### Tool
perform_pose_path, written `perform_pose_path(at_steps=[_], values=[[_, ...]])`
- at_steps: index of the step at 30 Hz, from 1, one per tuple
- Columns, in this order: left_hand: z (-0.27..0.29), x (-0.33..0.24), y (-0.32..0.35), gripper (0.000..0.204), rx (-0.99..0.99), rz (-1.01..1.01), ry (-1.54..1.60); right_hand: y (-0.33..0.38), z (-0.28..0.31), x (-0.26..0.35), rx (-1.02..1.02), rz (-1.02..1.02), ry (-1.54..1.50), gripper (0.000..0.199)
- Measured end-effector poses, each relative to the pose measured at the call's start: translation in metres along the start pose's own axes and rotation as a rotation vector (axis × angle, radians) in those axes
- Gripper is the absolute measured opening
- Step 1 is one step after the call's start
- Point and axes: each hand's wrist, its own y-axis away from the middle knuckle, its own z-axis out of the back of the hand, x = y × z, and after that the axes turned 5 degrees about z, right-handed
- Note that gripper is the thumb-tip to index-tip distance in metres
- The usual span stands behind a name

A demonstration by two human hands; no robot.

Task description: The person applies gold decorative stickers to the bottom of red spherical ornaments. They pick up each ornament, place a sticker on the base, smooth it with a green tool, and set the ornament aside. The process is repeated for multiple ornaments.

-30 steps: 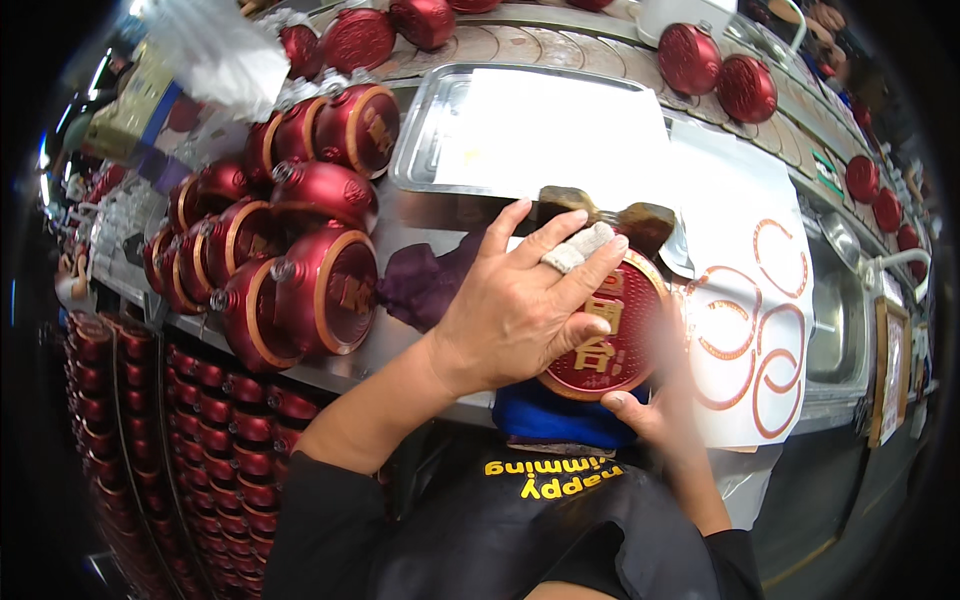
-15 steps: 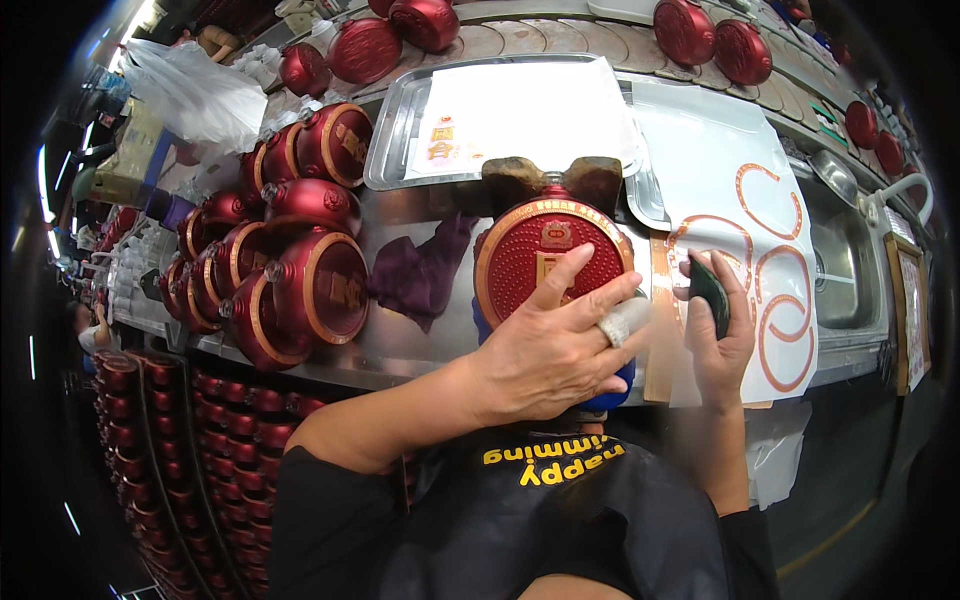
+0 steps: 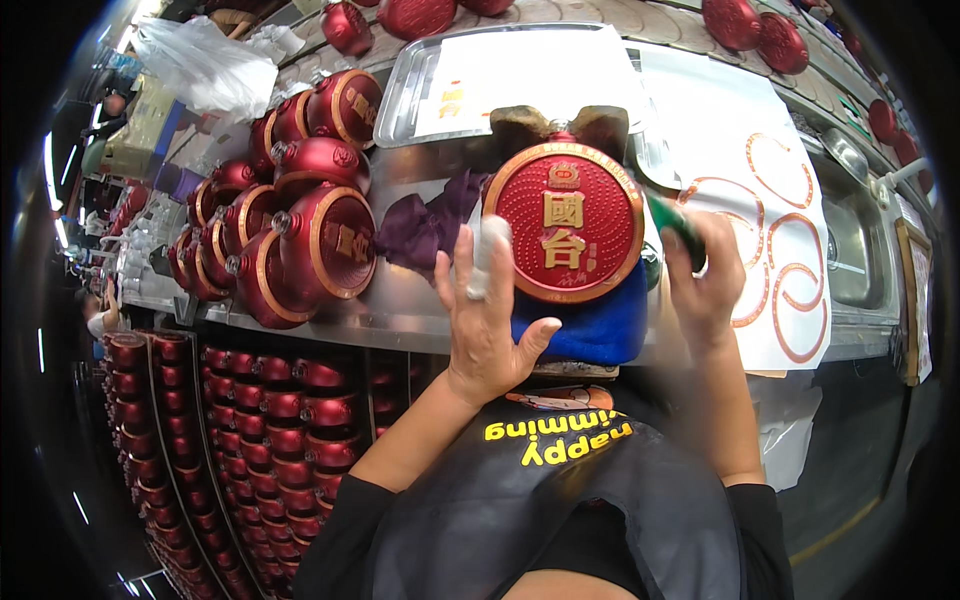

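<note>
A round red bottle (image 3: 520, 240) with an orange-gold rim band and raised gold characters lies face up in front of me. Its neck points away, between two brown rests (image 3: 525, 126), and a blue cloth (image 3: 590, 325) is under its near side. My left hand (image 3: 485, 335) is at the bottle's lower left edge, fingers spread and holding nothing; one finger wears a white wrap. At the bottle's right side, my right hand (image 3: 708, 285) grips a flat green scraper (image 3: 672, 220), partly hidden by the fingers and blurred.
Several red bottles (image 3: 335, 245) are stacked at left, beside a purple cloth (image 3: 425, 220). A metal tray (image 3: 395, 110) bearing a white sheet (image 3: 540, 75) lies beyond. Orange ring strips (image 3: 800, 325) rest on a white sheet at right, near a sink (image 3: 860, 255). More bottles fill racks (image 3: 270, 430) lower left.
My left hand has moved left off the bottle's face, and its fingers have spread. My right hand has brought the green scraper up to the bottle's right edge. The view has shifted slightly.
</note>
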Motion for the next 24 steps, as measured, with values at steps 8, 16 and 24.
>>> perform_pose_path(at_steps=[8,16,24], values=[[-0.008,0.007,-0.013,0.101,0.094,0.201,0.469,0.027,0.007,0.054,0.259,-0.053,-0.234,0.029],[-0.011,0.007,-0.01,0.1,0.085,0.229,0.464,0.004,0.0,0.037,0.142,-0.094,-0.087,0.021],[-0.012,0.008,-0.011,0.1,0.09,0.246,0.545,-0.008,0.003,0.034,0.11,-0.374,-0.303,0.015]])
